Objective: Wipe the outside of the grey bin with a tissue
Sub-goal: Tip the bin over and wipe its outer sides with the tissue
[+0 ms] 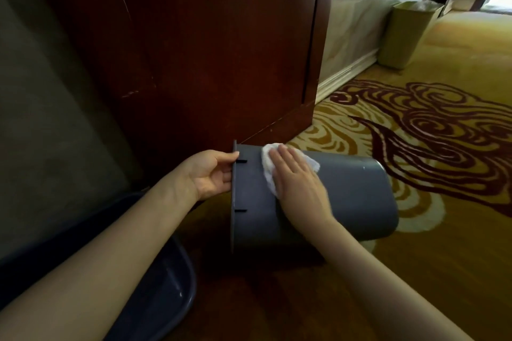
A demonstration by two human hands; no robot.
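On carpet: grey bin lies sideways, long axis left-right. Left hand fingers clamp rim; right hand fingers together, flat, pressing tissue near rim end; unwiped wall extends right.

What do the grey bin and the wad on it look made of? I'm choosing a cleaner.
Grey bin: seems moulded plastic, smooth and matte, with a thin flared rim and small moulded ribs below it. Tissue: soft white paper, crumpled, pressed flat under the right hand; could be a thin cloth.

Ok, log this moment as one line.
bin: on its side on carpet | left hand: gripping rim | right hand: flat, pressing tissue on outer wall | step: wiping
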